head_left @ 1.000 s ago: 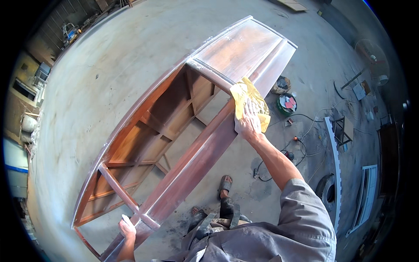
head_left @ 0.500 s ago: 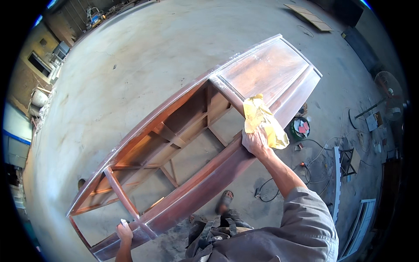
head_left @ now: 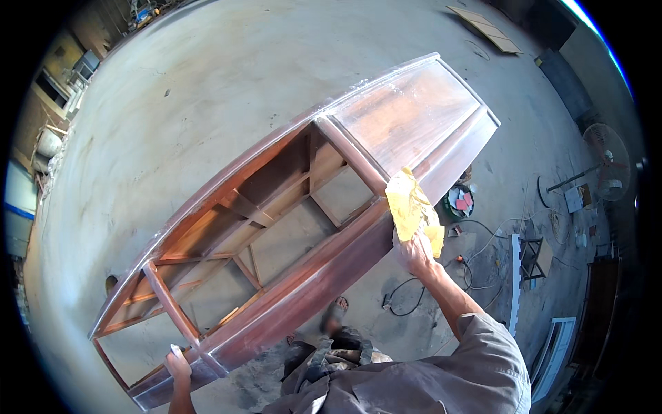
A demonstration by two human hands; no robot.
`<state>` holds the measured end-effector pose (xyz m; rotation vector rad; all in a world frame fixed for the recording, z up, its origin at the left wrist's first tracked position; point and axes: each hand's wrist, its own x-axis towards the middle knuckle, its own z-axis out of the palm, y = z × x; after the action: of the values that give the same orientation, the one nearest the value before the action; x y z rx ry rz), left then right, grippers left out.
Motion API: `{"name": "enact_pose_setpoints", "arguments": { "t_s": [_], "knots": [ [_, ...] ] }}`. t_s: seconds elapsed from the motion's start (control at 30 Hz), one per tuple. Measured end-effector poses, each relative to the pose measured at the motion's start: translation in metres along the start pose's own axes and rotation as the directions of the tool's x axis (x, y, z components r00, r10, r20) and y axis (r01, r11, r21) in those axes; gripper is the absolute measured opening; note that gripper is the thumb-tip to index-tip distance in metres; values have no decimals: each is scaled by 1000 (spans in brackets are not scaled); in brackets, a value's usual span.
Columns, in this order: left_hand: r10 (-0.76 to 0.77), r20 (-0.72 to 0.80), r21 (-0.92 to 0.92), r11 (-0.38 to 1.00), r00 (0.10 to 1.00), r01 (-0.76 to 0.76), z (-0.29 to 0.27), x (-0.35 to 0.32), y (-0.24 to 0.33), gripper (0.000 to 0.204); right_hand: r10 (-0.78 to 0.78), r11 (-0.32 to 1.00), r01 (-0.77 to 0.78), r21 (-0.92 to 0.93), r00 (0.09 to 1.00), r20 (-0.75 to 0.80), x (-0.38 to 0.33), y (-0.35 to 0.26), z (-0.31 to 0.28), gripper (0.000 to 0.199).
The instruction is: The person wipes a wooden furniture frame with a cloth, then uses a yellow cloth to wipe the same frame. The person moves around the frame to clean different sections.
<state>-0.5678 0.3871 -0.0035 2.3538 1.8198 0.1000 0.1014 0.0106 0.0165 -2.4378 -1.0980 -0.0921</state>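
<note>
A long reddish-brown wooden frame [head_left: 265, 324] stretches diagonally before me, with open compartments and a panelled far end [head_left: 407, 110] marked by whitish dust. My right hand [head_left: 415, 254] is closed on a crumpled yellow sheet [head_left: 407, 207]; whether it is cloth or paper I cannot tell. The sheet lies against the frame's near side, by the crossbar beside the panel. At the lower left, my left hand [head_left: 179, 366] is closed at the frame's near edge. Something small and white shows at its fingertips, too little to name.
A dark green tub [head_left: 458, 201] with reddish pieces stands on the floor beyond the frame. Cables [head_left: 414, 303] lie nearby. Farther right are a standing fan [head_left: 608, 162], a small stool [head_left: 536, 259] and a long white strip [head_left: 515, 283]. A slatted panel [head_left: 484, 29] lies at the back.
My right hand and the yellow sheet have moved slightly nearer to me along the frame's near side. The whole view has shifted; my left hand stays at the same frame corner.
</note>
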Motion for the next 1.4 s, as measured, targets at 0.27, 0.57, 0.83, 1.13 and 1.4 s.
{"name": "enact_pose_setpoints", "arguments": {
  "t_s": [0.27, 0.57, 0.83, 1.13, 1.4],
  "knots": [
    [148, 42, 3, 989, 988, -148, -17, 23, -26, 35, 314, 911, -241, 335, 932, -182, 219, -45, 13, 22],
    [140, 21, 39, 989, 990, -141, -35, 13, -46, 36, -420, 895, 445, 27, 820, 390, 254, -266, 114, 74],
    [200, -33, -69, 977, 979, -202, -26, 37, -49, 32, -253, 947, 276, -165, 956, 145, 294, -199, 137, 23],
    [253, 7, -26, 967, 968, -252, -52, 71, -101, 30, -557, 825, 562, -56, 826, 84, 237, -326, 146, 67],
    [291, -20, -71, 954, 956, -292, -63, 77, -139, 26, -662, 739, 647, 189, 644, 384, 139, -601, 256, 55]
  ]
}}
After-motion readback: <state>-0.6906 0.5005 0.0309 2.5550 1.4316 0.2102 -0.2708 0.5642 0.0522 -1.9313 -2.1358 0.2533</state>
